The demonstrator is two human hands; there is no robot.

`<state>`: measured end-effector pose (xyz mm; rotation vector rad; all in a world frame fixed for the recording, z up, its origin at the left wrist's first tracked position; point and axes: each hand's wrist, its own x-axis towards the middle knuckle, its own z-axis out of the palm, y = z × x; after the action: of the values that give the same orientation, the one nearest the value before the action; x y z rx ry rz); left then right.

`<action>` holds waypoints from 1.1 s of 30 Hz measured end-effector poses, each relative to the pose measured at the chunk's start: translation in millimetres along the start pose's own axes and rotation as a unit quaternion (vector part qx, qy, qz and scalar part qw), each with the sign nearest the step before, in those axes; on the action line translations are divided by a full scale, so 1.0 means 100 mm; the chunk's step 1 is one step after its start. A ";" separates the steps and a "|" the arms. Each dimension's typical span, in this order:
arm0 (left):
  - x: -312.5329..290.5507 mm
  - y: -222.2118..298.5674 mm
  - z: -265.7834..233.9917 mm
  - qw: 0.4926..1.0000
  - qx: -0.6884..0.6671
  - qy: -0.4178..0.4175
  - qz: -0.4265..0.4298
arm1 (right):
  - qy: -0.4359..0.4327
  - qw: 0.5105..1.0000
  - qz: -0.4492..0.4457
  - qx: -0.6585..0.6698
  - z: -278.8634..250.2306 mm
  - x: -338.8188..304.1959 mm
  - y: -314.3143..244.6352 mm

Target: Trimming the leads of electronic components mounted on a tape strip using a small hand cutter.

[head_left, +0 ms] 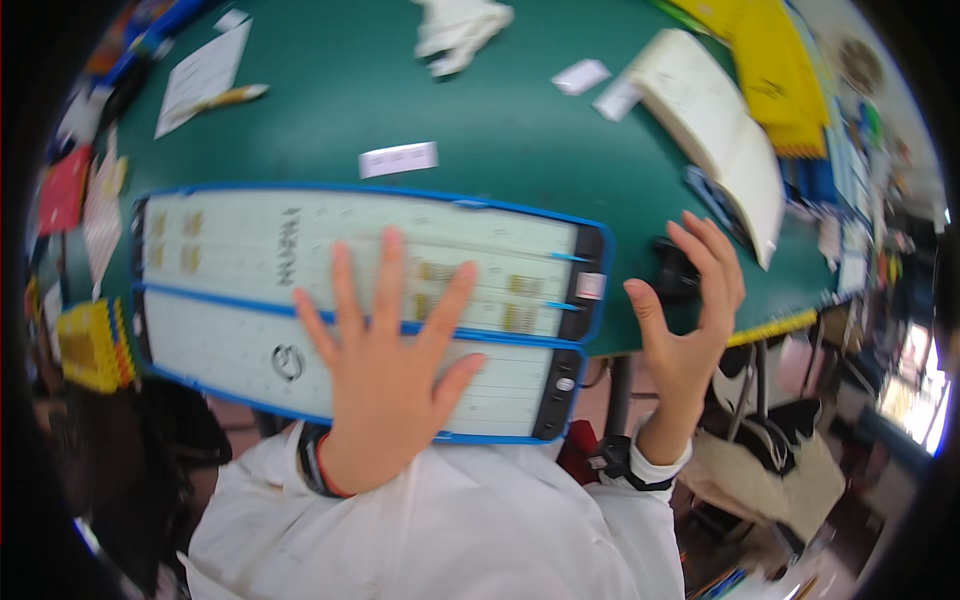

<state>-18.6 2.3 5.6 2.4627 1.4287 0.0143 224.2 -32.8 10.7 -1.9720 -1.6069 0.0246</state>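
Left hand [385,390] spread wide, palm down, right across the middle of a flat blue-framed case [230,330], all five fingers apart and gripping nothing! The case lies beneath those fingers at the near edge of the green bench [330,120], one long pale panel under the fingertips, the other under the palm. Gold-brown patches [190,240] show to the left of the fingers, with more close to their right.

Over to the right hand [690,345]: lifted just beyond the case's right end, thumb and curled fingers apart, nothing between them. A black object [676,268], partly hidden, sits behind those fingers, too blurred to name. Farther past them, an open book [710,130], and beyond that a yellow folder [775,80].

Ahead of the left fingertips, a white paper slip [398,159]; much farther, a crumpled white cloth [460,30]. Away to their upper left, a pen [232,97] lies on a paper sheet [205,70].
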 end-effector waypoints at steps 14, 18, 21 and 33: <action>-0.05 0.01 0.09 0.996 0.042 0.078 0.031 | 0.179 0.960 0.190 -0.103 -0.87 -0.98 1.01; -0.05 -0.01 0.06 0.995 0.037 0.086 0.038 | 0.166 0.961 0.177 -0.132 -0.77 -0.95 0.99; -0.06 -0.04 0.07 0.995 0.039 0.090 0.036 | 0.156 0.962 0.166 -0.150 -0.65 -0.90 0.98; -0.07 -0.02 0.06 0.992 -0.069 0.091 0.049 | 0.310 0.922 0.182 0.144 -0.57 -0.96 0.98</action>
<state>-22.9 -4.7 0.9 2.4651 1.3261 0.3554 306.5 -152.9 -19.2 -1.7738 -0.7753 -0.1898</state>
